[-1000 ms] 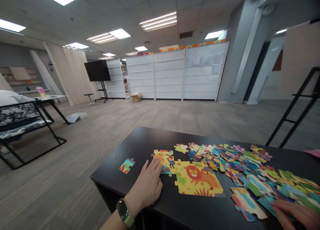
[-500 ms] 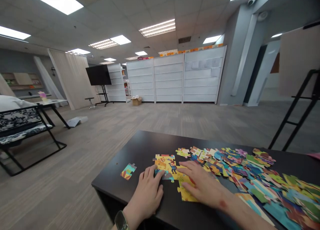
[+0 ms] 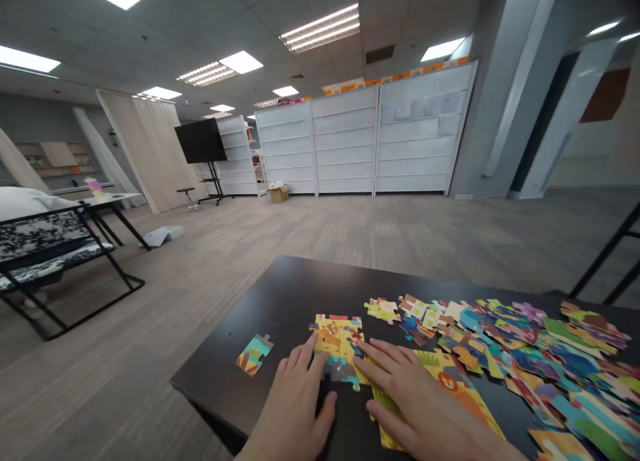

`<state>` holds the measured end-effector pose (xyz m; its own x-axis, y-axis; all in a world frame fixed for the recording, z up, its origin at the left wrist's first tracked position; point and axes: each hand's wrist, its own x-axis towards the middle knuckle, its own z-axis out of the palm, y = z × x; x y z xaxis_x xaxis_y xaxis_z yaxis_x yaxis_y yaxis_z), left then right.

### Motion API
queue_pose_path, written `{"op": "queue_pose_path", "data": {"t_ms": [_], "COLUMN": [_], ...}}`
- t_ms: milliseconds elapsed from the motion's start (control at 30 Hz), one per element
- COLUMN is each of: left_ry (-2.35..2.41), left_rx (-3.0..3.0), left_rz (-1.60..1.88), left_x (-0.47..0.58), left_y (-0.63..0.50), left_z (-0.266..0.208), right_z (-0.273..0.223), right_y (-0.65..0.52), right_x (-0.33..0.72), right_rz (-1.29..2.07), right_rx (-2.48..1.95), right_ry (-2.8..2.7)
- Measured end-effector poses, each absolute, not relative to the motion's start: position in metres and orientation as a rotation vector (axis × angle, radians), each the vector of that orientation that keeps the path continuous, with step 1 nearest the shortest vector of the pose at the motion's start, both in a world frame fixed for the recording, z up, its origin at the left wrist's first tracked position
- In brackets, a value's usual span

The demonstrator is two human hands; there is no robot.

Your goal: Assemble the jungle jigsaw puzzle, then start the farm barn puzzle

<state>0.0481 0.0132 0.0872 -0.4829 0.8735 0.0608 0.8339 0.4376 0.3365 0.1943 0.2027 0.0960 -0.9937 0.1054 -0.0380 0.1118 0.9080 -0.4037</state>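
Note:
On a dark table, a small joined patch of yellow jigsaw puzzle pieces [image 3: 333, 334] with an animal and a figure lies in front of me. My left hand [image 3: 299, 397] rests flat at its lower left edge, fingers stretched out, fingertips on the patch. My right hand [image 3: 413, 397] lies spread, its fingertips at the patch's right edge. Beneath that palm is a larger yellow puzzle section [image 3: 447, 381] with a lion, partly covered. Whether the two sections interlock is hidden by my fingers. One loose teal and yellow puzzle piece [image 3: 255, 354] lies apart on the left.
A wide heap of mixed puzzle pieces [image 3: 530, 347] spreads over the right side of the black table [image 3: 280, 301]. A few pieces [image 3: 383, 309] lie at its left end. Beyond are a chair [image 3: 55, 247], a screen on a stand [image 3: 201, 141] and white shelving [image 3: 345, 141].
The view has shifted and tilted down slightly. My right hand now uncovers more of the lion section. Both hands stay spread by the patch, and the watch on my left wrist has left the view.

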Motion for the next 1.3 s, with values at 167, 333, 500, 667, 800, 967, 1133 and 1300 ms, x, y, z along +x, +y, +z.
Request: {"op": "queue_pose_path", "data": {"t_ms": [167, 333, 500, 667, 800, 967, 1133, 1300], "left_ry": [2.477, 2.31, 2.268, 2.342, 2.378, 2.38, 2.371, 2.356], "left_rx": [1.487, 1.386, 1.348, 1.497, 1.558, 1.59, 1.608, 1.592], "left_rz": [0.806, 1.057, 1.128, 1.02, 0.944, 0.908, 0.891, 0.87], "left_x": [0.029, 0.022, 0.015, 0.005, 0.003, 0.004, 0.004, 0.004], "left_y": [0.017, 0.022, 0.022, 0.013, 0.009, 0.009, 0.008, 0.008], "left_z": [0.084, 0.081, 0.08, 0.079, 0.076, 0.076, 0.08, 0.081], "right_z": [0.092, 0.091, 0.091, 0.089, 0.087, 0.088, 0.09, 0.091], "right_y": [0.203, 0.203, 0.203, 0.205, 0.205, 0.205, 0.203, 0.204], "right_x": [0.194, 0.195, 0.195, 0.195, 0.197, 0.196, 0.195, 0.195], "right_rz": [-0.655, -0.694, -0.704, -0.703, -0.718, -0.725, -0.712, -0.716], "right_rx": [0.178, 0.176, 0.178, 0.153, 0.139, 0.141, 0.159, 0.155], "right_ry": [3.066, 3.067, 3.075, 3.088, 3.114, 3.102, 3.081, 3.087]}}
